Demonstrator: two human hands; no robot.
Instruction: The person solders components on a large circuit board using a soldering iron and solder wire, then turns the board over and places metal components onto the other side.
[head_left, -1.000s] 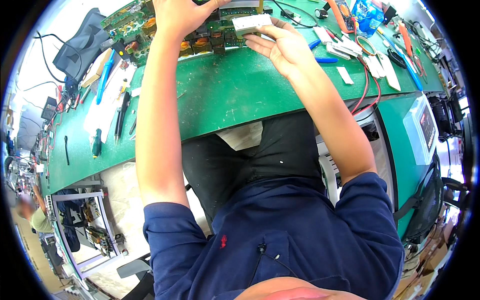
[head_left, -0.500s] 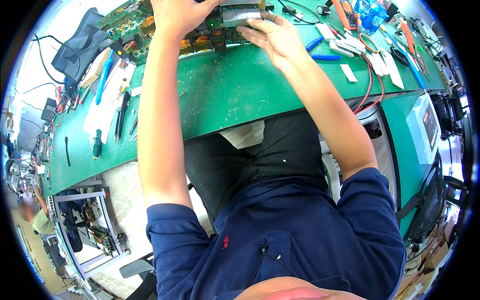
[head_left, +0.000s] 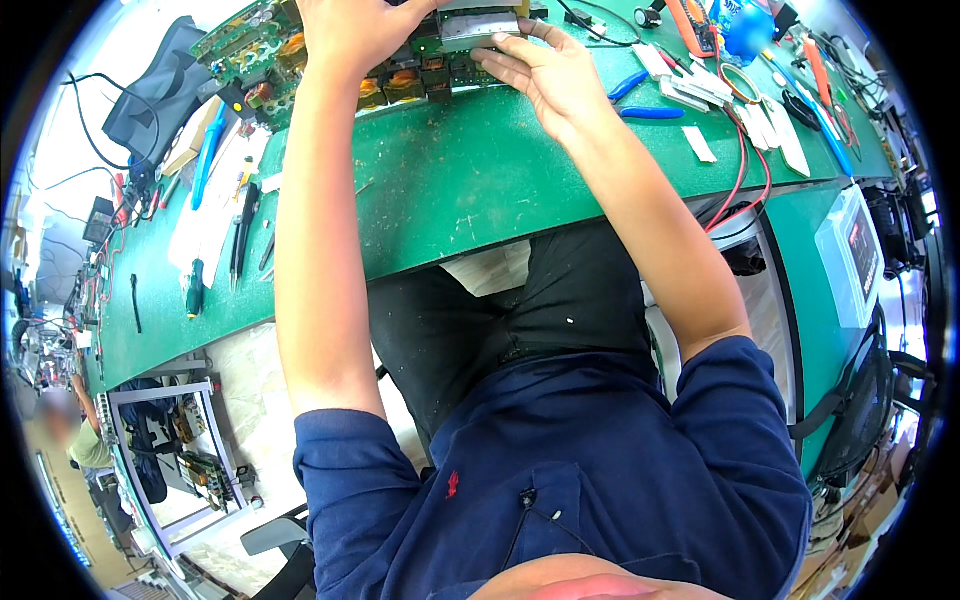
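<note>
A circuit board assembly [head_left: 405,85] with copper coils and a silver metal block [head_left: 478,31] lies at the far edge of the view, partly cut off. My left hand [head_left: 355,30] reaches over it, its thumb stretched right toward the metal block. The other fingers of that hand are out of view, so its grip is hidden. At the block's right end, my right hand [head_left: 550,80] is closed on the assembly, with fingers along the block's near side and behind its end.
Blue-handled pliers [head_left: 650,113], pale strips [head_left: 785,135] and red wires [head_left: 742,185] lie right on the green bench [head_left: 450,190]. Left are tweezers [head_left: 243,235], a screwdriver [head_left: 195,290] and a blue tool [head_left: 208,155]. A clear plastic box [head_left: 850,255] stands far right. Another person [head_left: 90,440] is far left.
The circuit board assembly has shifted very slightly left along with my hands. Both hands keep nearly the same pose on it.
</note>
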